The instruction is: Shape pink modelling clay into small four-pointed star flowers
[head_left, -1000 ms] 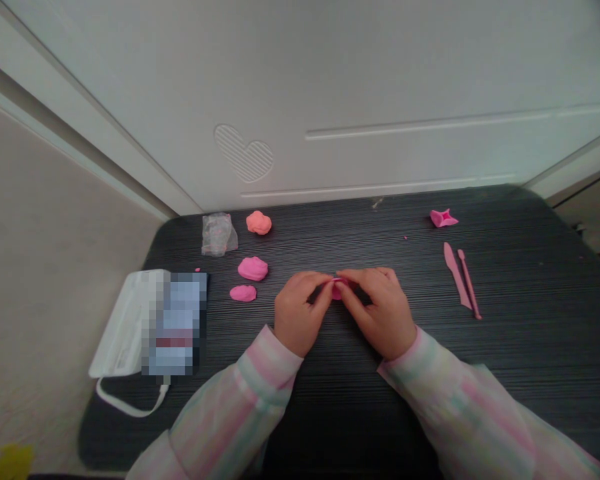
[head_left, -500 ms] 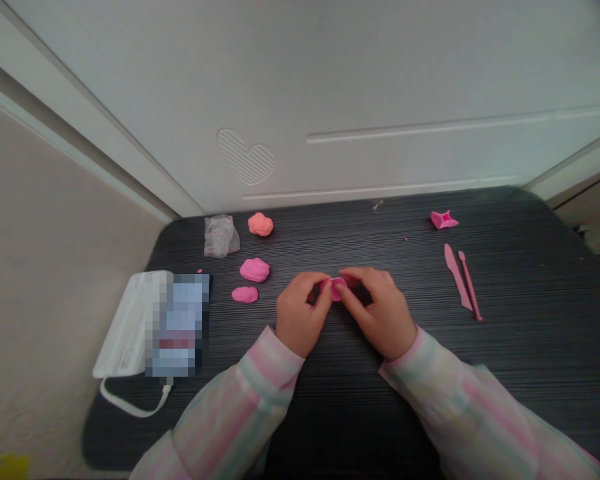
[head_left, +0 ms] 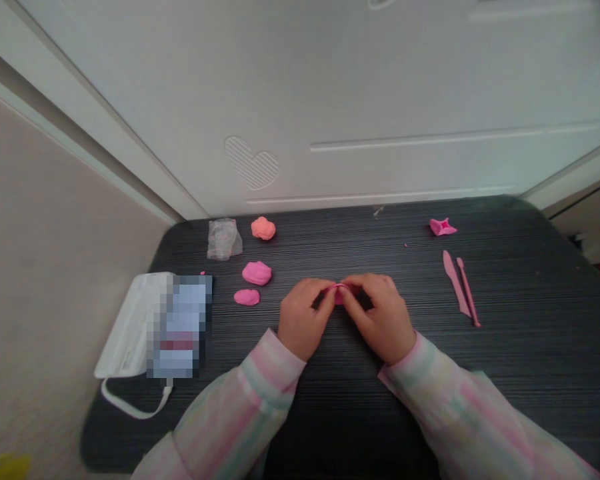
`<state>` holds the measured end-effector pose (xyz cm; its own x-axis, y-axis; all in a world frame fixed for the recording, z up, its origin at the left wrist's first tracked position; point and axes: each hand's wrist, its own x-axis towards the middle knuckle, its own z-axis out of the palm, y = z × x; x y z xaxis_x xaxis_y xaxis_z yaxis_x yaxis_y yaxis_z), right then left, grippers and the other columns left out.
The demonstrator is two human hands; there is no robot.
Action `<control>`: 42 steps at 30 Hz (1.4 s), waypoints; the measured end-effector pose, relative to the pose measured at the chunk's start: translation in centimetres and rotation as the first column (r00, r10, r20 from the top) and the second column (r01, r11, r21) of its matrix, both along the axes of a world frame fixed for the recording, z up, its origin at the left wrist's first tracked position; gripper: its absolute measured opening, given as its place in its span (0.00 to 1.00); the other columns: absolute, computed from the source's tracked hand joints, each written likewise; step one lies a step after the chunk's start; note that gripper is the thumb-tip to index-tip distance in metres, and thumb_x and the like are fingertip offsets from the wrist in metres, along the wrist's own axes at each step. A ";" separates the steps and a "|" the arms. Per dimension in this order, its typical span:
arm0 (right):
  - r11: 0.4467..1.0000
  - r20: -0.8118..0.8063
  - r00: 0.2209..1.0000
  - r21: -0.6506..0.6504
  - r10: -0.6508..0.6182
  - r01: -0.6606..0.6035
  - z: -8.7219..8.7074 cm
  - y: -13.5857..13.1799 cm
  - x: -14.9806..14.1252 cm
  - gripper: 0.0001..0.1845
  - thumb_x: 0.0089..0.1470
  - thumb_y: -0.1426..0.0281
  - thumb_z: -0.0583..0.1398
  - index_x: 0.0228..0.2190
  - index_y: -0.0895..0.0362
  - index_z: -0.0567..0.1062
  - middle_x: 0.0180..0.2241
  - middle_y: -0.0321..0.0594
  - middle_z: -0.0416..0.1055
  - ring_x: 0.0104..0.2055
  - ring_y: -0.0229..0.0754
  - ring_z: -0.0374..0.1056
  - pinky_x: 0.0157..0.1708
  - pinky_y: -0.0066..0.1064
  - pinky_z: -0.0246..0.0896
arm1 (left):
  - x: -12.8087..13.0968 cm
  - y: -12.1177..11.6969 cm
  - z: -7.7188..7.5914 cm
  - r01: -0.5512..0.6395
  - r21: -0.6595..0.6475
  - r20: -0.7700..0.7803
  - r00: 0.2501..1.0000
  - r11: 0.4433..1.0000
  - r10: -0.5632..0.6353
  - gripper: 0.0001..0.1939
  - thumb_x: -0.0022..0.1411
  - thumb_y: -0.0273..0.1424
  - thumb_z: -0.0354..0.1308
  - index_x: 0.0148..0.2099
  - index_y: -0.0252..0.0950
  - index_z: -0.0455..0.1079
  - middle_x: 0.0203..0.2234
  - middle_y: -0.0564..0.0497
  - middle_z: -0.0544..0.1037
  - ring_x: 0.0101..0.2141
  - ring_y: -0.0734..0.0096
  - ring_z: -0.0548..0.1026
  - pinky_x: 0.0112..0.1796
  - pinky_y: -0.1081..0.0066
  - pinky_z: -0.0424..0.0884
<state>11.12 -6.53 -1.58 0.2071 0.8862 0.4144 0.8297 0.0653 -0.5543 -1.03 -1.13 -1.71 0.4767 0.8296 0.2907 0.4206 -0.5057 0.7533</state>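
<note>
A small thin piece of pink modelling clay (head_left: 339,299) is pinched between my two hands above the dark table. My left hand (head_left: 303,319) grips its left edge between thumb and fingers. On the other edge, the thumb and fingers of my right hand (head_left: 381,317) are closed. Fingers cover much of the clay, so its full shape is hidden. Left of my hands lie a larger pink clay lump (head_left: 257,273) and a flatter pink clay lump (head_left: 247,297). An orange clay lump (head_left: 263,229) sits behind them.
A clear plastic bag (head_left: 224,239) lies at the back left. A white power bank (head_left: 130,327) is cabled to a phone (head_left: 180,327). To the right are a folded pink clay piece (head_left: 442,227), a pink plastic knife (head_left: 456,283) and a thin pink stick tool (head_left: 469,292).
Both hands keep pinching the clay, which showed a rounder face half a second ago and now shows a curved upper edge. The camera view has shifted slightly.
</note>
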 end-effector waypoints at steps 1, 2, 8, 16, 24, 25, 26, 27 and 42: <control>1.000 -0.002 1.000 0.003 0.004 -0.004 0.0 0.0 0.0 0.05 0.50 0.70 0.55 0.31 0.57 0.69 0.27 0.37 0.71 0.31 0.38 0.65 0.35 0.33 0.54 | 0.0 0.0 0.0 0.001 -0.002 0.003 1.000 1.000 -0.001 0.06 0.55 0.28 0.52 0.33 0.34 0.70 0.25 0.52 0.75 0.26 0.76 0.69 0.31 0.75 0.66; 1.000 -0.004 1.000 0.003 0.008 -0.008 0.0 0.0 0.0 0.05 0.50 0.70 0.55 0.31 0.57 0.69 0.28 0.37 0.71 0.31 0.38 0.65 0.35 0.33 0.54 | 0.0 0.0 0.0 0.002 -0.003 0.003 1.000 1.000 -0.002 0.06 0.55 0.28 0.52 0.33 0.34 0.70 0.25 0.52 0.75 0.26 0.76 0.69 0.31 0.75 0.66; 1.000 0.002 1.000 0.003 0.026 -0.026 0.1 0.0 0.1 0.05 0.51 0.70 0.54 0.28 0.57 0.69 0.28 0.37 0.72 0.32 0.39 0.65 0.36 0.33 0.54 | 0.0 0.0 -0.1 -0.006 -0.023 -0.013 1.000 1.000 0.006 0.06 0.55 0.28 0.52 0.34 0.34 0.69 0.26 0.52 0.75 0.26 0.76 0.69 0.30 0.75 0.66; 0.999 -0.022 0.998 0.010 0.052 -0.052 0.2 0.0 0.2 0.05 0.50 0.70 0.55 0.32 0.56 0.69 0.30 0.38 0.72 0.34 0.39 0.66 0.37 0.34 0.55 | 0.0 0.0 0.0 0.021 -0.029 -0.035 0.999 0.999 -0.022 0.06 0.55 0.28 0.52 0.33 0.35 0.70 0.24 0.53 0.75 0.25 0.76 0.69 0.30 0.75 0.65; 0.998 -0.022 0.998 -0.032 0.055 -0.056 0.0 0.0 0.2 0.04 0.51 0.72 0.54 0.28 0.57 0.69 0.28 0.38 0.70 0.33 0.39 0.64 0.36 0.33 0.54 | 0.1 -0.1 -0.1 0.007 -0.034 -0.057 0.998 0.999 -0.009 0.05 0.54 0.28 0.53 0.32 0.35 0.69 0.24 0.53 0.74 0.24 0.77 0.68 0.28 0.75 0.65; 0.998 -0.027 0.998 -0.031 0.055 -0.056 0.0 0.0 0.2 0.04 0.51 0.72 0.54 0.28 0.57 0.68 0.28 0.38 0.70 0.33 0.39 0.64 0.36 0.33 0.55 | 0.1 0.0 -0.1 0.010 -0.026 -0.055 0.998 1.000 -0.012 0.05 0.54 0.28 0.53 0.31 0.35 0.69 0.24 0.53 0.74 0.24 0.77 0.68 0.28 0.76 0.65; 0.998 -0.033 0.998 -0.028 0.051 -0.052 0.0 0.0 0.1 0.04 0.51 0.72 0.54 0.29 0.57 0.68 0.28 0.38 0.70 0.33 0.38 0.64 0.36 0.33 0.55 | 0.1 0.0 0.0 0.009 -0.022 -0.051 0.999 1.000 -0.010 0.05 0.54 0.28 0.53 0.31 0.35 0.69 0.23 0.54 0.74 0.24 0.77 0.68 0.29 0.76 0.65; 0.999 -0.041 0.998 -0.026 0.040 -0.042 0.0 0.0 0.1 0.04 0.51 0.71 0.54 0.30 0.57 0.68 0.28 0.38 0.70 0.32 0.38 0.64 0.36 0.32 0.55 | 0.1 0.0 0.1 0.000 -0.024 -0.047 0.999 1.000 -0.001 0.05 0.54 0.28 0.53 0.31 0.35 0.69 0.23 0.54 0.74 0.24 0.77 0.68 0.28 0.76 0.65; 0.999 -0.001 1.000 -0.052 0.005 -0.005 0.1 0.0 0.0 0.06 0.50 0.69 0.55 0.30 0.57 0.69 0.26 0.37 0.70 0.29 0.38 0.64 0.34 0.33 0.54 | 0.2 -0.1 0.4 -0.041 -0.095 -0.032 0.999 0.995 0.038 0.06 0.55 0.29 0.52 0.32 0.36 0.70 0.24 0.54 0.75 0.25 0.77 0.70 0.29 0.76 0.66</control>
<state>11.09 -6.49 -1.52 0.2025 0.9076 0.3677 0.8290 0.0410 -0.5577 -0.86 -1.22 -1.36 0.4502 0.8714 0.1949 0.4624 -0.4143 0.7840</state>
